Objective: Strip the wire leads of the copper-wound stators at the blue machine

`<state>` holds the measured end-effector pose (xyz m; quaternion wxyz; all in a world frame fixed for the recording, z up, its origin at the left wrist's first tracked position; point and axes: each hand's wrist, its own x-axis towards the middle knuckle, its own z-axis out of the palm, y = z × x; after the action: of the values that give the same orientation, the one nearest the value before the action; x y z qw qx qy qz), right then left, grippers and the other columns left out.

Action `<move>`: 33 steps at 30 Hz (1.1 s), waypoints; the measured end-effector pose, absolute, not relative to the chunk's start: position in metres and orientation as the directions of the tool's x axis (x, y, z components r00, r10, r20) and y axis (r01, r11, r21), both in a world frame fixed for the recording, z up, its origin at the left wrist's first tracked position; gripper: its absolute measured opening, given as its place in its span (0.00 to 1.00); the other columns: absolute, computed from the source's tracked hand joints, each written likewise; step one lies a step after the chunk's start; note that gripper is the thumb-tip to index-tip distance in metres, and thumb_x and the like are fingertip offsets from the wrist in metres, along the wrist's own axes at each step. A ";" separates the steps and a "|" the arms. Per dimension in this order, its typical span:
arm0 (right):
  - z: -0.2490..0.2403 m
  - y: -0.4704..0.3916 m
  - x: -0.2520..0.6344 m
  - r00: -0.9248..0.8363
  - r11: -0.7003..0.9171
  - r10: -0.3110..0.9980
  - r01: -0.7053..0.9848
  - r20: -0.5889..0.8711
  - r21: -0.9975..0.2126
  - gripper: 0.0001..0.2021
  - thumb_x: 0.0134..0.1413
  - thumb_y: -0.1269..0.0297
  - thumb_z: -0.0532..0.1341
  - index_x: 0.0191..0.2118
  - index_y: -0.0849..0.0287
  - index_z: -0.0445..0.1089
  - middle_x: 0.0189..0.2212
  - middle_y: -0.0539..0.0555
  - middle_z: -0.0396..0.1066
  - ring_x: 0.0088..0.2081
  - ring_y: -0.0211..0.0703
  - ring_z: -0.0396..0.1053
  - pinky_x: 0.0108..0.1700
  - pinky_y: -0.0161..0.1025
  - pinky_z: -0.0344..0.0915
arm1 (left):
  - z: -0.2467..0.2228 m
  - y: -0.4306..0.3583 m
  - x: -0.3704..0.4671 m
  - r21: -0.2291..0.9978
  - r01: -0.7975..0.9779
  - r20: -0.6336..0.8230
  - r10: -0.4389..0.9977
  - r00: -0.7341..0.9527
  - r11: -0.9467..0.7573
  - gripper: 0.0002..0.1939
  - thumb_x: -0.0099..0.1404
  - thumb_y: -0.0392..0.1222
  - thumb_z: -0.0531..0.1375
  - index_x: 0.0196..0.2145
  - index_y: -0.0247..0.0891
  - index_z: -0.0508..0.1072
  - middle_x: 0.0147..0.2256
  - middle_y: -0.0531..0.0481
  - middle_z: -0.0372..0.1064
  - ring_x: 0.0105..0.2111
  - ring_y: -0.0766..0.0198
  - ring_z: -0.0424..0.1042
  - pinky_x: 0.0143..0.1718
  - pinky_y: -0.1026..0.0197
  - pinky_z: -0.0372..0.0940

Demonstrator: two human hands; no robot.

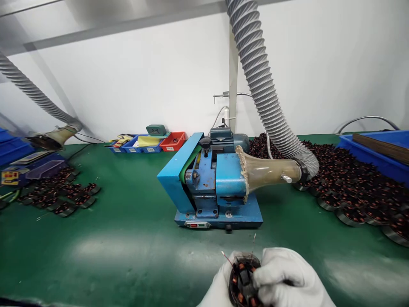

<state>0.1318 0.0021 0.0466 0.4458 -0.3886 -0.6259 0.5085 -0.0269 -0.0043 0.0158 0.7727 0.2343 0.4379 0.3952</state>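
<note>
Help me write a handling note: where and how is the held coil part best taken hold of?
Probably by the outer rim of the coil part, from its left with the left grip: it is round, copper windings show inside the rim, and a thin wire sticks out at the upper left, so keep below that.

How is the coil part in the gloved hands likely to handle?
The coil part is probably heavy for its size, given its copper-coloured windings. Its round outline suggests it could roll on edge. The thin wire sticking out likely bends easily.

Gloved hands (289, 277) hold a stator (245, 279), apparently
</note>
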 end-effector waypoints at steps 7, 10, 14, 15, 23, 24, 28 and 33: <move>0.040 0.007 0.118 -0.065 -0.164 0.985 -0.627 -0.159 -0.761 0.17 0.43 0.48 0.65 0.21 0.56 0.67 0.14 0.44 0.58 0.15 0.33 0.56 0.18 0.31 0.54 | 0.003 0.001 -0.017 0.476 -0.707 -0.501 0.822 0.271 0.523 0.20 0.43 0.55 0.68 0.24 0.36 0.72 0.22 0.48 0.72 0.28 0.55 0.75 0.34 0.54 0.69; 0.038 0.004 0.118 -0.084 -0.192 0.981 -0.229 -0.178 -0.954 0.15 0.36 0.53 0.69 0.26 0.57 0.71 0.22 0.50 0.68 0.22 0.39 0.64 0.25 0.36 0.62 | 0.001 0.002 -0.029 0.556 -0.661 -0.473 0.845 0.248 0.505 0.17 0.46 0.51 0.68 0.29 0.37 0.74 0.28 0.46 0.75 0.35 0.54 0.76 0.41 0.56 0.68; 0.034 -0.001 0.117 -0.137 -0.096 0.985 0.061 -0.103 -0.994 0.11 0.39 0.54 0.64 0.27 0.55 0.72 0.22 0.49 0.68 0.26 0.43 0.64 0.29 0.37 0.63 | -0.005 -0.002 -0.040 0.708 -0.478 -0.472 0.852 0.228 0.520 0.26 0.41 0.38 0.70 0.41 0.42 0.71 0.33 0.47 0.77 0.37 0.52 0.76 0.41 0.54 0.68; 0.034 -0.001 0.117 -0.161 -0.106 0.980 0.063 -0.115 -0.992 0.10 0.40 0.55 0.63 0.27 0.55 0.72 0.21 0.49 0.67 0.25 0.43 0.64 0.29 0.37 0.63 | -0.007 -0.004 -0.040 0.724 -0.447 -0.473 0.850 0.234 0.526 0.32 0.37 0.32 0.70 0.43 0.43 0.70 0.33 0.47 0.77 0.35 0.51 0.76 0.38 0.53 0.69; 0.041 0.001 0.124 -0.265 -0.110 0.953 0.154 -0.149 -0.982 0.09 0.44 0.57 0.62 0.31 0.56 0.70 0.26 0.51 0.69 0.32 0.46 0.66 0.35 0.39 0.64 | 0.013 -0.015 -0.032 0.807 -0.386 -0.426 0.893 0.143 0.447 0.31 0.41 0.28 0.65 0.45 0.44 0.67 0.41 0.47 0.75 0.43 0.52 0.73 0.44 0.54 0.67; 0.042 0.001 0.125 -0.272 -0.101 0.951 0.182 -0.149 -0.978 0.09 0.45 0.57 0.61 0.31 0.56 0.70 0.27 0.51 0.69 0.32 0.46 0.66 0.36 0.38 0.63 | 0.015 -0.015 -0.033 0.807 -0.376 -0.438 0.889 0.137 0.455 0.30 0.42 0.29 0.65 0.44 0.45 0.68 0.41 0.47 0.74 0.43 0.52 0.73 0.44 0.53 0.67; 0.045 0.003 0.126 -0.268 -0.155 0.942 0.186 -0.202 -0.970 0.11 0.44 0.55 0.63 0.26 0.57 0.66 0.25 0.49 0.66 0.31 0.42 0.63 0.34 0.36 0.61 | 0.014 -0.014 -0.040 0.873 -0.275 -0.379 0.915 0.138 0.403 0.35 0.37 0.27 0.66 0.46 0.43 0.68 0.44 0.45 0.72 0.44 0.49 0.72 0.48 0.50 0.64; 0.037 0.004 0.124 -0.522 -0.533 0.772 -0.219 -0.363 -0.817 0.23 0.32 0.45 0.68 0.22 0.57 0.60 0.11 0.41 0.54 0.14 0.29 0.48 0.17 0.29 0.45 | 0.003 -0.017 -0.040 0.927 -0.185 -0.313 0.945 0.098 0.326 0.34 0.31 0.31 0.70 0.41 0.41 0.73 0.47 0.46 0.71 0.53 0.45 0.64 0.56 0.47 0.55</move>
<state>0.1236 0.0036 0.0366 0.3131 -0.3754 -0.3680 0.7910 -0.0403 -0.0165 0.0031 0.6385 0.3758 0.5055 0.4422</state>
